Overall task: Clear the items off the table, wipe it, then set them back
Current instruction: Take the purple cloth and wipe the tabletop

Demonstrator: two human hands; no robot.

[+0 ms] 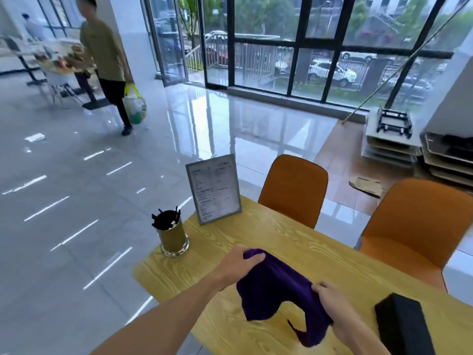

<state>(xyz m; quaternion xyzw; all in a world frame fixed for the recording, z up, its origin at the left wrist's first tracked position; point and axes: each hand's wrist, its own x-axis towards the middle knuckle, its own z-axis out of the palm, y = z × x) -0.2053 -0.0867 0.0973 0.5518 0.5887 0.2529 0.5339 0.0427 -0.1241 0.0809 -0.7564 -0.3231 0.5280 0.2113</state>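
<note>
A purple cloth (271, 288) hangs above the light wooden table (294, 249), held between both hands. My left hand (239, 265) grips its upper left corner. My right hand (332, 303) pinches its right edge, and the lower part of the cloth droops toward the tabletop. On the table's far left corner stands a framed menu card (213, 188), upright. In front of it a glass-based holder (172, 234) is filled with black sticks. A black box (404, 324) lies at the table's near right.
Two orange chairs (294, 190) (419, 226) stand at the table's far side. A person (107, 52) with a plastic bag walks across the glossy floor at the far left. Stacked trays (391, 144) and flat cardboard (366, 185) lie at the right by the windows.
</note>
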